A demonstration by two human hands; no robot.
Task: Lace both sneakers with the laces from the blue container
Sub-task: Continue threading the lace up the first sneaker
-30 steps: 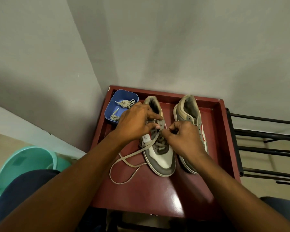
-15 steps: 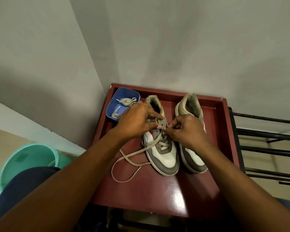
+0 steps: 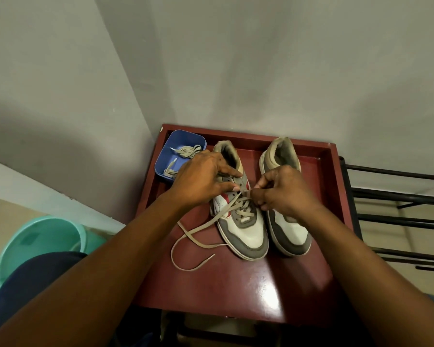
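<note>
Flat beige lace [image 3: 212, 222], judged light and limp, likely to slide freely through eyelets and flop where unsupported; best pinched close behind the stiff tip. Left sneaker [image 3: 238, 221] stood on the red bench [image 3: 236, 289], laced through the lower eyelets only, loose tail looping off toward the near left. Left hand [image 3: 201, 180] pressed on the upper, thumb and forefinger closed near an eyelet, seemingly on the lace. Right hand [image 3: 280, 190] curled shut, grip pinching the other lace end just beside the same eyelets. Right sneaker [image 3: 283, 196] unlaced, touching alongside. Second lace [image 3: 186, 152] lay coiled in the blue container [image 3: 183, 139] at the far left corner.
</note>
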